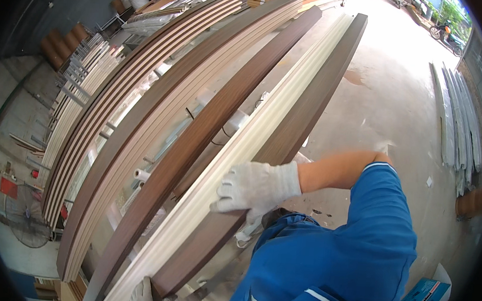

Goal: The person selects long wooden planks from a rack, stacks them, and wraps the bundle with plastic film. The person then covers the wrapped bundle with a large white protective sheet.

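Right hand (255, 189): gloved, fingers curled over the edge of the long brown-and-cream panel (264, 135).
Left hand (144, 296): gloved, gripping the panel's lower end.

The long panel (287, 126) under the white-gloved right hand (255, 190) shows a dark brown wood-grain edge and a cream ribbed face, the planks (143, 115) beyond it alternate brown and cream stripes, and the sleeve (376, 216) is bright blue.

A bare concrete floor (390, 88) carries pale long strips (461, 121) laid side by side along its right edge. A blue box (423, 300) sits at its near right corner.
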{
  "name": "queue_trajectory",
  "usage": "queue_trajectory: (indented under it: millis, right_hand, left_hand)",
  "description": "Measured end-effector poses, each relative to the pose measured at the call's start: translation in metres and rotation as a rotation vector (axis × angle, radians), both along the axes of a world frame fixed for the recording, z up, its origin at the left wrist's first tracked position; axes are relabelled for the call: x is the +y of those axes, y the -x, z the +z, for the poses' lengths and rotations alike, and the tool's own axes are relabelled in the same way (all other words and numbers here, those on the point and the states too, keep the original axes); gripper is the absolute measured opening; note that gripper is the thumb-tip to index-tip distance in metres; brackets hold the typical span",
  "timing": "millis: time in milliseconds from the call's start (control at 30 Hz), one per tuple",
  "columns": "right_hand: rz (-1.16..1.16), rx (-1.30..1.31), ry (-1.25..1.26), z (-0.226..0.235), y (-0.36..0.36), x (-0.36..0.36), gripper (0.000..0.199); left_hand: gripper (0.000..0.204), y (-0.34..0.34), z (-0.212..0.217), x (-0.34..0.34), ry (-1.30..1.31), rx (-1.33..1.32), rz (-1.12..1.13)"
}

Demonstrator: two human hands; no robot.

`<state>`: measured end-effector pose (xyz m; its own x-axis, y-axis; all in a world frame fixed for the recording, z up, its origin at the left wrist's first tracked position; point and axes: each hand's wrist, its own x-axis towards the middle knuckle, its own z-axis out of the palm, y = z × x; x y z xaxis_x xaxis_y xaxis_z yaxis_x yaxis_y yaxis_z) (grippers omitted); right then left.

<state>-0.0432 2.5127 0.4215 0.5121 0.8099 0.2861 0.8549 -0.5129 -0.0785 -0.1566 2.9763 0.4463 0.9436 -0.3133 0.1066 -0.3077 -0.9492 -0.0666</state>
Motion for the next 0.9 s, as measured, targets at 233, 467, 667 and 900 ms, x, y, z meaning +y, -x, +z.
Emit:
queue_trajectory:
  millis: [233, 467, 667, 900]
  right_hand:
    - [-0.026, -0.271, 0.071, -0.009, 0.001, -0.006, 0.047]
    - [0.065, 0.074, 0.072, 0.008, -0.001, 0.001, 0.058]
    - [0.036, -0.072, 0.161, 0.017, 0.010, 0.016, 0.080]
    - [0.121, -0.062, 0.180, 0.019, -0.011, 0.018, 0.085]
  left_hand:
    - [0.087, -0.011, 0.003, -0.002, 0.016, 0.049, 0.040]
    - [0.061, 0.001, -0.010, 0.005, 0.176, -0.148, 0.070]
    - [0.072, 0.007, 0.000, 0.001, 0.293, -0.071, 0.177]
    - [0.071, 0.007, 0.007, -0.003, 0.278, -0.034, 0.279]
